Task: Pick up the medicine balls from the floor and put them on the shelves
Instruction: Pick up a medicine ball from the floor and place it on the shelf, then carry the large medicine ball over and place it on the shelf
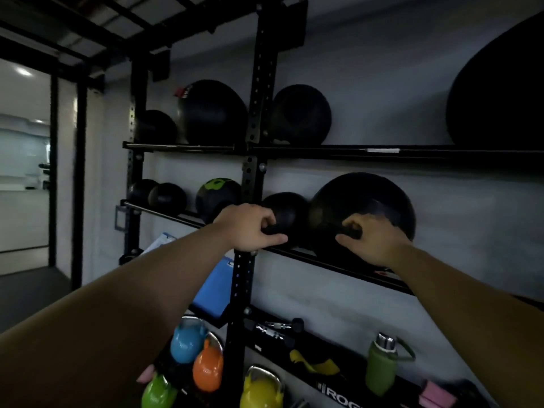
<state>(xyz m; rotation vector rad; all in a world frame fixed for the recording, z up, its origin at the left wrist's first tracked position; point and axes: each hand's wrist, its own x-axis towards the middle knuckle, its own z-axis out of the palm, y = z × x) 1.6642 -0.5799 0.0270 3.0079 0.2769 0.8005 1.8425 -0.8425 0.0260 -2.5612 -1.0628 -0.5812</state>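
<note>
Medicine balls, both black and round, sit side by side on the middle shelf (338, 265) of a black steel rack: a small black medicine ball (287, 214) just right of the perforated upright post (248, 184), and a large black medicine ball (365, 207) touching its right side. The left hand (250, 228) rests against the small ball's lower left, fingers curled loosely, thumb stretched along the shelf rail. The right hand (372, 240) lies on the large ball's front, fingers bent inward (whether they grip anything cannot be told), thumb pointing left. More dark balls line the top shelf (323, 150). Below hang a blue kettlebell (187, 341), an orange kettlebell (207, 369) and a green water bottle (381, 366).
</note>
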